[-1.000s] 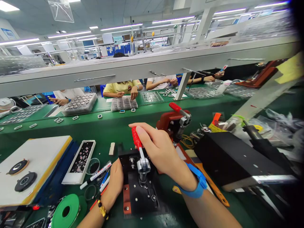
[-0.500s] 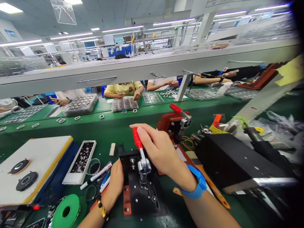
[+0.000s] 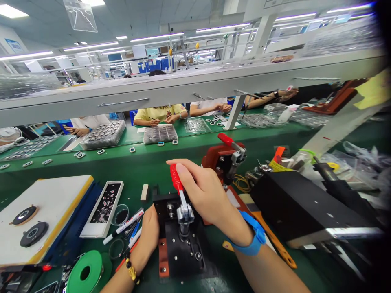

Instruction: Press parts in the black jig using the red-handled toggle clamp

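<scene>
lever [image 3: 175,178]: red grip, tilted up-left, on toggle clamp of black jig
jig [image 3: 180,238]: black plate fixture, centre-front on green bench [image 3: 146,167], chrome clamp linkage [image 3: 185,213] mid-plate
R hand [image 3: 204,193]: fingers curled round red lever, thumb tip at top of grip; blue wristband [image 3: 253,238]
L hand [image 3: 149,234]: pressed to jig's left edge, fingers hidden behind plate, can't tell grip; bead bracelet on wrist
near L: markers [image 3: 124,226], white parts tray [image 3: 102,207], green tape roll [image 3: 85,272]
far L: white pad [image 3: 42,211] w/ 2 black discs
behind R: 2nd clamp, red base [image 3: 224,156]; black box [image 3: 302,207] to the R
bg: co-workers' hands at trays across belt
</scene>
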A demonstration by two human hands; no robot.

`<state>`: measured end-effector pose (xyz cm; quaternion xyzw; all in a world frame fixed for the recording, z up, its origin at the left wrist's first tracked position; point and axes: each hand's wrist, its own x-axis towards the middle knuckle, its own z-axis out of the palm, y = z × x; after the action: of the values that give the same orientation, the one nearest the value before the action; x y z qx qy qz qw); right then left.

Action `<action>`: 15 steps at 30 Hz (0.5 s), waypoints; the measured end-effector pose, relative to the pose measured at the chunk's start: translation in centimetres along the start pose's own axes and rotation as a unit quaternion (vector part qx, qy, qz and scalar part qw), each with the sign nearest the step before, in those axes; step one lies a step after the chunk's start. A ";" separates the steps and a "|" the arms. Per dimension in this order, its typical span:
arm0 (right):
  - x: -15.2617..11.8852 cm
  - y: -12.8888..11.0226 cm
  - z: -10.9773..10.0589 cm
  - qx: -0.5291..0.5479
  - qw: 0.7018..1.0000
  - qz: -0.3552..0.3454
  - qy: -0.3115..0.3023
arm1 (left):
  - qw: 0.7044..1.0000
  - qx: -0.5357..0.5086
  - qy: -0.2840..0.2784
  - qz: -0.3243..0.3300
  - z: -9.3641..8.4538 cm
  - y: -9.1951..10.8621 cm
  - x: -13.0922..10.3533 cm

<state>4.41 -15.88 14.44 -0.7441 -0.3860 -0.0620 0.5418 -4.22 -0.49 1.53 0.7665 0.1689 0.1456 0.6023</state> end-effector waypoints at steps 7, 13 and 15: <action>0.0 0.0 -0.1 0.004 1.000 0.004 -0.004 | 1.000 -0.018 0.008 0.006 0.3 -0.4 0.1; 0.1 -0.1 0.0 0.007 1.000 -0.003 -0.003 | 1.000 -0.004 0.004 0.010 0.2 0.0 0.0; 0.0 -0.1 -0.1 0.011 1.000 -0.006 -0.001 | 1.000 -0.005 0.006 0.013 0.2 -0.3 0.1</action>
<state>4.37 -15.95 14.60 -0.7357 -0.3917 -0.0599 0.5493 -4.10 -0.53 1.24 0.7649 0.1618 0.1590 0.6028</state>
